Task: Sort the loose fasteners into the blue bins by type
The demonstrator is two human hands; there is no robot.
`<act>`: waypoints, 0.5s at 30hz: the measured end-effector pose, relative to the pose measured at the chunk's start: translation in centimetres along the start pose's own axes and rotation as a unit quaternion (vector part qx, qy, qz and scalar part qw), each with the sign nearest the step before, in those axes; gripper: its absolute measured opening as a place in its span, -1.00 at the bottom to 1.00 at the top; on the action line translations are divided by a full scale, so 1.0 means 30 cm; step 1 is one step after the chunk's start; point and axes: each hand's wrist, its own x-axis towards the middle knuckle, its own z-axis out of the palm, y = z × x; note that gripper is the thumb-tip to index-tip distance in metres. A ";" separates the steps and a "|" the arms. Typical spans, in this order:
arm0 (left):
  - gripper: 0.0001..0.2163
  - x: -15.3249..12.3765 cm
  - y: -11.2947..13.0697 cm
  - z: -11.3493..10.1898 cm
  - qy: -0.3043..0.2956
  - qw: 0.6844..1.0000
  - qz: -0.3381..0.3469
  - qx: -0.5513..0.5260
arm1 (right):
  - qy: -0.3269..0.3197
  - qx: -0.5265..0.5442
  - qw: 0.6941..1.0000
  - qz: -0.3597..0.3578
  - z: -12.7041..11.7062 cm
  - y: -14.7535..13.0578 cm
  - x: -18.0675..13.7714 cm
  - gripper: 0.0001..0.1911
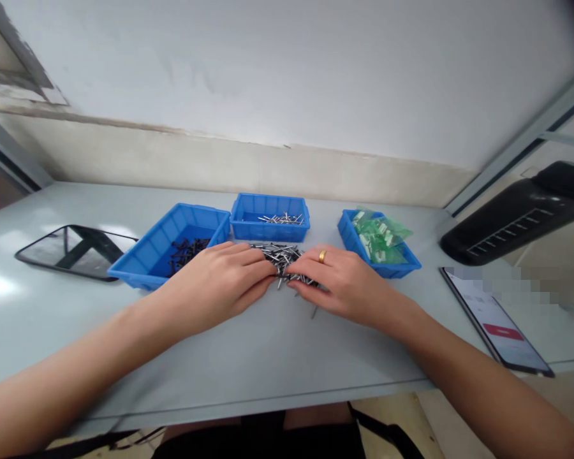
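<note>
Many slim metal pins (281, 256) lie heaped at frame centre; left hand (227, 274) and right hand (342, 278) each look pinched on some, exact pieces hidden from me. Likely light, stiff, slippery; grasp mid-shaft.

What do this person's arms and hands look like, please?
The left forearm and right forearm show no sleeve, watch or bracelet. The right hand wears a gold-coloured ring on one finger; no ring shows on the left hand. Neither hand is gloved.
</note>
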 end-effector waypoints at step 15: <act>-0.82 0.002 0.010 0.008 0.050 0.999 -0.004 -0.017 | 0.024 -0.009 1.000 -0.002 0.011 -0.003 0.003 -0.77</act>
